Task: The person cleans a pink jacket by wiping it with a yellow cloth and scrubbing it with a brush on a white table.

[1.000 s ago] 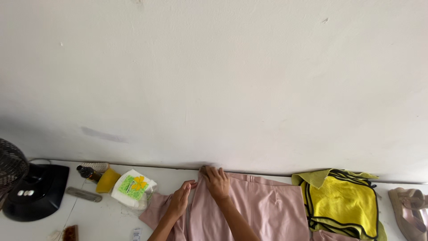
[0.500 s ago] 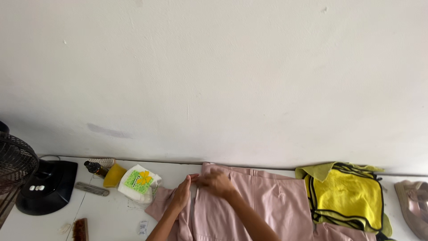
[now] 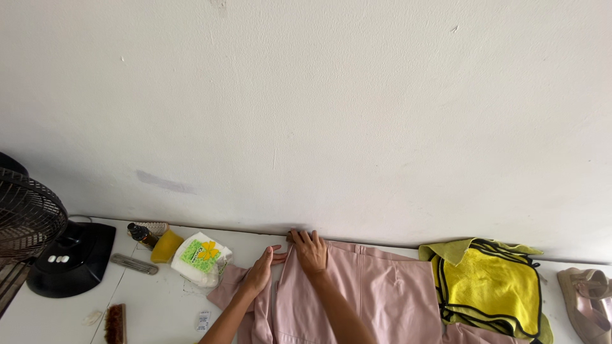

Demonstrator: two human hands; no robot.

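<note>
The right hand (image 3: pixel 310 250) lies flat with fingers (image 3: pixel 299 238) spread open on the top corner of the pink garment (image 3: pixel 376 286), close to the wall (image 3: pixel 319 114). Half a second ago it sat lower and curled near the left hand; it has since slid up toward the garment's far edge. The left hand (image 3: pixel 262 271) rests open just beside it, fingers extended along the garment's folded left edge, gripping nothing. The garment lies spread on the white table (image 3: pixel 153 306). To its left sit a white packet with a green and yellow label (image 3: pixel 199 258), a yellow bottle (image 3: pixel 159 243) and a black fan (image 3: pixel 44 242); to its right lie a yellow cloth with black trim (image 3: pixel 491 286) and a beige sandal (image 3: pixel 590 299).
</note>
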